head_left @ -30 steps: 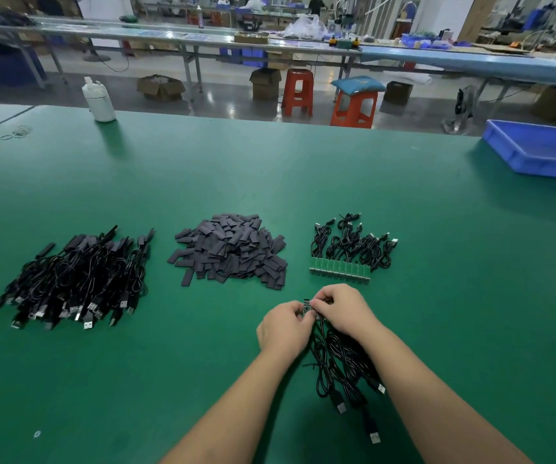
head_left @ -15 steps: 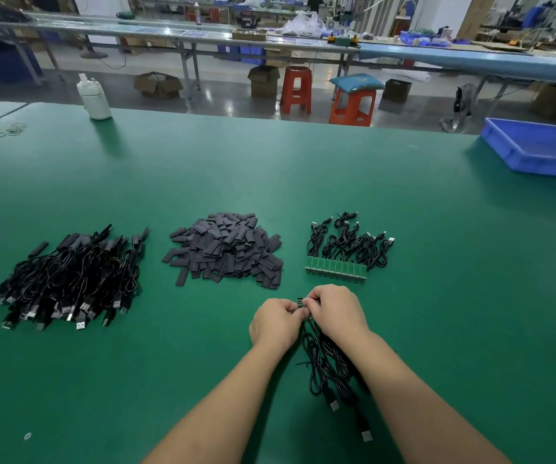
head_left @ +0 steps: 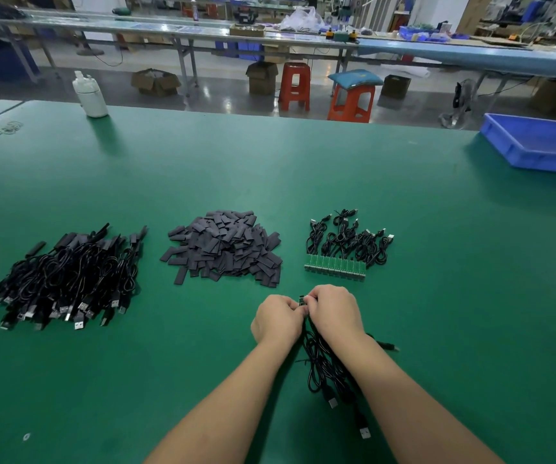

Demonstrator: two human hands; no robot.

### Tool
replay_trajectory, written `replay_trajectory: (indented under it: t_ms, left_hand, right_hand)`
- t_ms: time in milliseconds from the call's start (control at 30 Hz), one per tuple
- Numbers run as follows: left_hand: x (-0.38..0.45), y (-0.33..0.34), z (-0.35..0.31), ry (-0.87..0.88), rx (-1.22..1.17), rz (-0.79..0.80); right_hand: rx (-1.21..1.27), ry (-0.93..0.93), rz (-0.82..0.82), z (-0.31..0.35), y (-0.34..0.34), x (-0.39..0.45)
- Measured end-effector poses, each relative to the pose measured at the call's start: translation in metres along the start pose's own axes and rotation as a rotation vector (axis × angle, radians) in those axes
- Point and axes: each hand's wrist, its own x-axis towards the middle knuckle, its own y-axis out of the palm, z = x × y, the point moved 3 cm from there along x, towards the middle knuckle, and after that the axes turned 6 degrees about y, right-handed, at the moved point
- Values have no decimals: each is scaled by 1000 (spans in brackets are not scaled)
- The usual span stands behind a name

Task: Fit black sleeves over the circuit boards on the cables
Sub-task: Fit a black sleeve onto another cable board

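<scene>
- Your green table (head_left: 404,202) runs wide: its far edge lies well beyond the piles, and a broad bare stretch opens to the right of your hands, reaching toward the blue tray (head_left: 538,145) at the far right corner.
- To the left, the near ground between your arms and the big heap of finished cables (head_left: 65,279) is bare green as well; a white bottle (head_left: 89,95) stands near the far left edge.
- The pile of black sleeves (head_left: 224,247) sits in the middle, just beyond your hands and slightly left; the flat pieces lie loosely overlapped.
- The row of green circuit boards (head_left: 335,267) lies just beyond your right hand, boards side by side, their coiled black leads bunched on the far side.
- Your left hand (head_left: 278,318) and right hand (head_left: 335,311) are curled and drawn together, fingertips meeting on a small dark board piece (head_left: 302,300) pinched between them.
- The bundle of black cables (head_left: 325,366) trails from that pinch toward you, lying between your forearms, with USB plugs at its near end.
- Whether a sleeve is on that piece, you cannot tell.
</scene>
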Motion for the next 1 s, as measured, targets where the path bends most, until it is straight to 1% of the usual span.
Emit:
replay_trajectory:
  t_ms: [67,133,200,300,367,433,467,500,533,567,667,733,767,833,933,967,1000]
  left_hand:
    - [-1,-1,2,16,-28,-21]
    - [1,-3,6,62,-128,-18]
    - [4,-8,13,110,-323,35]
    - [8,-25,25,61,-705,154]
    - [9,-36,33,35,-809,214]
    - [11,-44,38,49,-804,238]
    - [11,-47,38,69,-776,240]
    - [11,-49,38,95,-738,235]
    - [11,-50,36,119,-709,227]
    - [11,-52,33,135,-698,218]
    - [13,-57,26,164,-722,176]
    - [16,-63,26,190,-662,94]
    - [17,-66,28,201,-621,59]
    - [22,-71,34,201,-576,39]
    - [26,-74,44,180,-526,60]
    - [28,-77,46,177,-514,36]
    - [32,-83,50,179,-474,-19]
  right_hand:
    - [4,-6,10,-1,0,1]
    - [24,-2,40,-9,-4,5]
    - [33,-1,57,-23,-10,11]
    - [15,-49,88,-45,-20,22]
    - [-55,-87,89,-54,-26,28]
    - [-128,-126,13,-54,-30,30]
    - [-106,-151,-48,-50,-30,29]
    - [-29,-172,-99,-43,-31,25]
    - [91,-180,-105,-33,-31,21]
    - [230,-167,-41,-21,-27,15]
    - [651,-68,341,18,-4,-7]
    - [919,8,445,35,12,-21]
    - [1032,40,455,41,18,-27]
    - [1150,95,415,49,27,-34]
    - [1190,155,361,51,32,-31]
    - [1173,161,360,50,32,-29]
    - [1141,163,360,49,32,-27]
